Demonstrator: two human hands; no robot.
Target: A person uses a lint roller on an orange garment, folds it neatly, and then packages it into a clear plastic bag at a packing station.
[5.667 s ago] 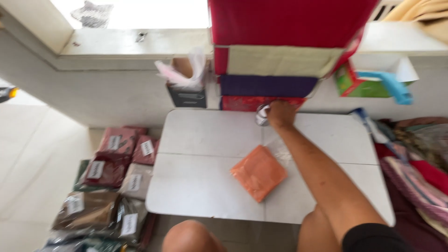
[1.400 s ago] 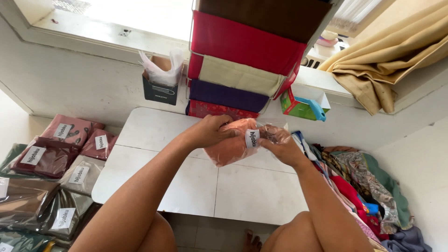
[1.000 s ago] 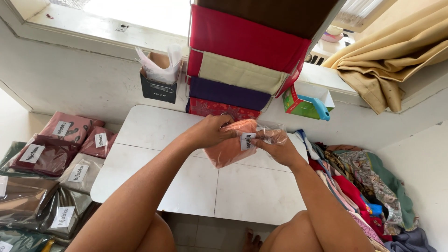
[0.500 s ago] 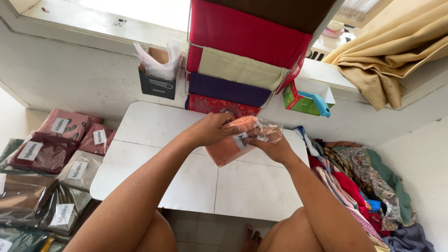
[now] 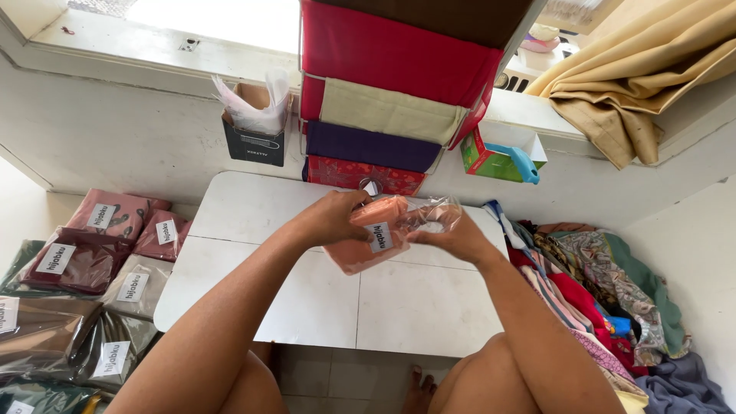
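Observation:
Above the small white table (image 5: 253, 215) both my hands hold a folded orange cloth in a clear plastic bag (image 5: 366, 244) with a small white label on it. My left hand (image 5: 331, 218) grips the bag's upper left side. My right hand (image 5: 454, 238) pinches the crinkled open end of the plastic at the right. The bag is lifted off the tabletop and tilted.
A stack of folded red, beige and purple fabrics (image 5: 391, 100) stands at the table's far edge. Several bagged, labelled cloths (image 5: 100, 253) lie on the floor at left. A black box of plastic bags (image 5: 253, 123), a green box (image 5: 498, 157) and a heap of loose clothes (image 5: 598, 291) are nearby.
Earlier the orange cloth lay bare on the table with my right hand reaching to the far edge. Now it is in the plastic bag, held up by both hands and shifted slightly.

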